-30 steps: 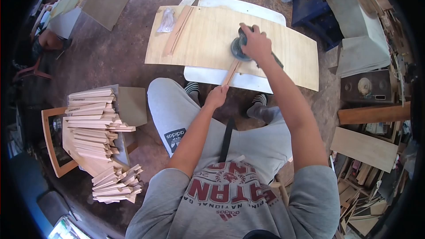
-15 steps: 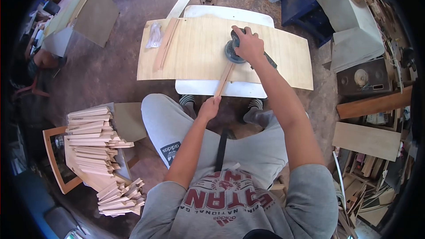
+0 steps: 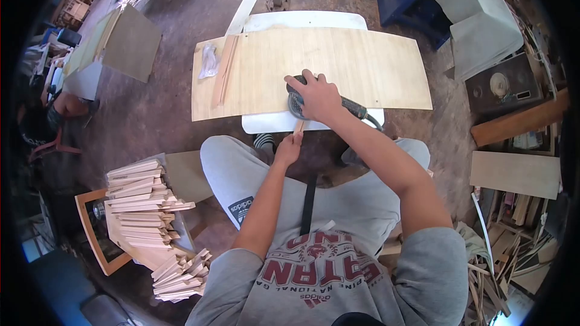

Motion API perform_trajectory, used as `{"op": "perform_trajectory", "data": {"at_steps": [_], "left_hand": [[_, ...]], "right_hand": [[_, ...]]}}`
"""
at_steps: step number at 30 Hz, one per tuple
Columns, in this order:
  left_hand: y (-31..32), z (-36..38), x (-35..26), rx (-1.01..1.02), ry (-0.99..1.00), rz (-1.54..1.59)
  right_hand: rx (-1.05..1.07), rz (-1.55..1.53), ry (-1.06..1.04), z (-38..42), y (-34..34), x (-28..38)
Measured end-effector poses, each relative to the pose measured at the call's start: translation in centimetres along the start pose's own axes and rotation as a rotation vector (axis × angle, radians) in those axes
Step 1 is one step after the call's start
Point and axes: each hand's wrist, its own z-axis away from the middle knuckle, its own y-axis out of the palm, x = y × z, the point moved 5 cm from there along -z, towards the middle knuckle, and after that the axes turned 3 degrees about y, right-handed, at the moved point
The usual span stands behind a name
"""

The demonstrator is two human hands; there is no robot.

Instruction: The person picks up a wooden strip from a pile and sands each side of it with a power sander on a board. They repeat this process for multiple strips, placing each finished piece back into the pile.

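Pale wooden strip [image 3: 300, 125], slim, partly covered by dark sander [image 3: 296, 98], right hand [image 3: 321, 100] gripping sander, left hand [image 3: 289, 148] pinching strip.

The right hand [image 3: 320, 99] is bringing the sander [image 3: 295, 106] along the strip [image 3: 299, 125] to the board's [image 3: 356, 66] near edge, closer to the left hand [image 3: 288, 148], apparently covering more wood.

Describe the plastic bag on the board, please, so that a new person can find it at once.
Look at the wide pale board. Near its left end lies the bag, just left of the wood strips. It is crumpled and whitish, while they are long and straight.
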Motion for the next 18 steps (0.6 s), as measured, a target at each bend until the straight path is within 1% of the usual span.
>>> {"op": "perform_trajectory", "data": {"at_steps": [3, 5, 6, 8, 9, 11, 12, 13, 15, 16, 18], "left_hand": [[0.6, -0.5, 1.6, -0.027, 0.035, 0.071], [-0.3, 0.0, 0.3, 0.053, -0.04, 0.047], [-0.8, 0.5, -0.6, 0.091, -0.08, 0.038], [-2.0, 1.7, -2.4, 0.133, -0.115, 0.105], [-2.4, 2.0, -2.7, 0.15, -0.134, 0.142], [-2.0, 1.1, -1.7, 0.172, -0.142, 0.324], [-1.9, 0.7, -1.1, 0.181, -0.148, 0.416], [-1.5, 0.9, -1.8, 0.221, -0.158, 0.481], [-1.2, 1.3, -5.3, 0.304, -0.175, 0.605], [-1.8, 0.5, -6.2, 0.434, -0.15, 0.242], [-4.5, -2.0, -8.1, 0.086, 0.029, -0.207]], "right_hand": [[-0.067, -0.015, 0.045, -2.3, -0.3, -2.2], [-0.124, 0.003, 0.152, -5.2, -1.0, -5.4], [-0.135, -0.016, 0.241, -6.7, -0.9, -7.8], [-0.125, -0.002, 0.377, -7.6, -1.2, -12.4], [-0.109, 0.029, 0.425, -7.4, -1.5, -14.3], [-0.151, 0.114, 0.464, -6.2, -0.1, -18.2], [-0.132, 0.071, 0.529, -4.6, -0.8, -19.3], [-0.108, 0.027, 0.595, -2.7, -1.5, -20.1], [-0.118, 0.046, 0.605, -0.7, -1.6, -21.7], [-0.124, 0.047, 0.609, 0.0, -1.5, -22.0], [-0.139, 0.057, 0.633, 1.5, -1.6, -23.0]]}}
